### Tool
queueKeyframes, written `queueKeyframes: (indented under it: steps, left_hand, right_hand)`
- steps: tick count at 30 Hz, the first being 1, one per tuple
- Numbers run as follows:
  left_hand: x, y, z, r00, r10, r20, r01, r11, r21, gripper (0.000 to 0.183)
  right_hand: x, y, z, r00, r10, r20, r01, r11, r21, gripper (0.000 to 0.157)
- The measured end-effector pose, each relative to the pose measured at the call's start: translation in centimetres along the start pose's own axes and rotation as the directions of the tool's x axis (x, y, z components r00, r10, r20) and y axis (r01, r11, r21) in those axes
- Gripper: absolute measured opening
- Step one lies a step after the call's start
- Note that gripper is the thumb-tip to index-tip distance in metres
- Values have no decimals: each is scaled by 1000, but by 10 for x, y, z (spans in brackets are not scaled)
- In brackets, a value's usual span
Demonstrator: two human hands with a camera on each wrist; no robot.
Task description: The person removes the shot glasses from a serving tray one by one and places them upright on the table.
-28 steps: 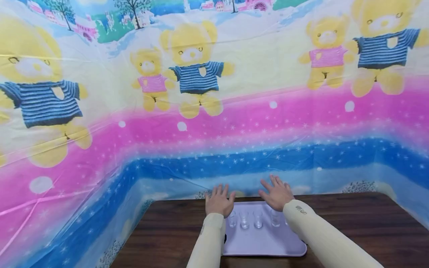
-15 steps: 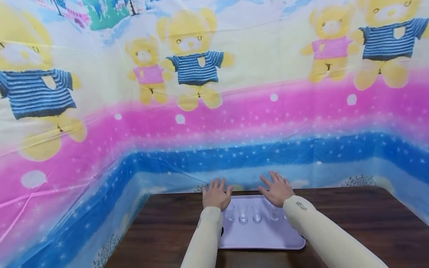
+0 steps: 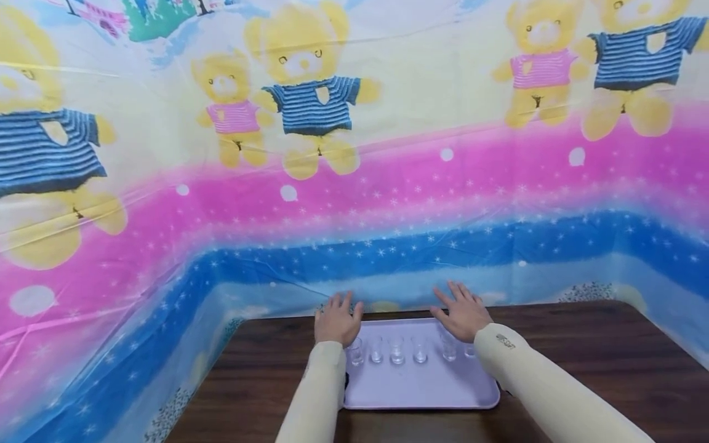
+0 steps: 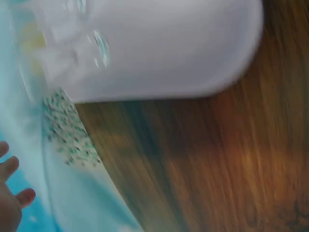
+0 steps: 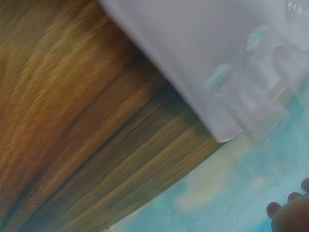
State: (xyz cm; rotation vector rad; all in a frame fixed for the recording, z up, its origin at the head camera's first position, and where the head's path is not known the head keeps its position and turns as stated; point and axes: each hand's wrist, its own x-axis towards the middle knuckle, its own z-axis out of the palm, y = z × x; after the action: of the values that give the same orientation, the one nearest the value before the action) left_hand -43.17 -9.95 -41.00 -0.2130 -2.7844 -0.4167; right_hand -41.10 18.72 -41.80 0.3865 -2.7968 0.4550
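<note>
Over the bench (image 3: 260, 363), near the far side of a lilac tray (image 3: 421, 387), hovering with left hand (image 3: 338, 322) and right hand (image 3: 463, 317), fingers spread wide, holding nothing; apparently short of contact with clear cups (image 3: 397, 351) lined up on the tray; to grasp one, lower and narrow fingers
</note>
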Motion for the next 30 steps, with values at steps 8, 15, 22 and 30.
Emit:
queueKeyframes:
  steps: [8, 15, 22, 30]
  left_hand:
    - [-6, -47, -13, 999, -19, -36, 12, 982, -186, 44]
    - [-29, -67, -5, 967, 14, 256, 72, 944, -323, 33]
    - [-44, -67, 11, 915, 98, 391, 49, 935, -351, 21]
    - [-48, -60, 16, 912, 128, 389, 1, 949, -316, 19]
  right_hand:
    - [-19, 37, -4, 999, -31, -44, 33, 999, 33, 64]
    - [-42, 58, 1, 995, -89, -49, 92, 993, 68, 61]
    - [-52, 55, 1, 995, -86, -41, 88, 995, 52, 42]
    - [-54, 53, 3, 995, -91, -26, 92, 995, 30, 30]
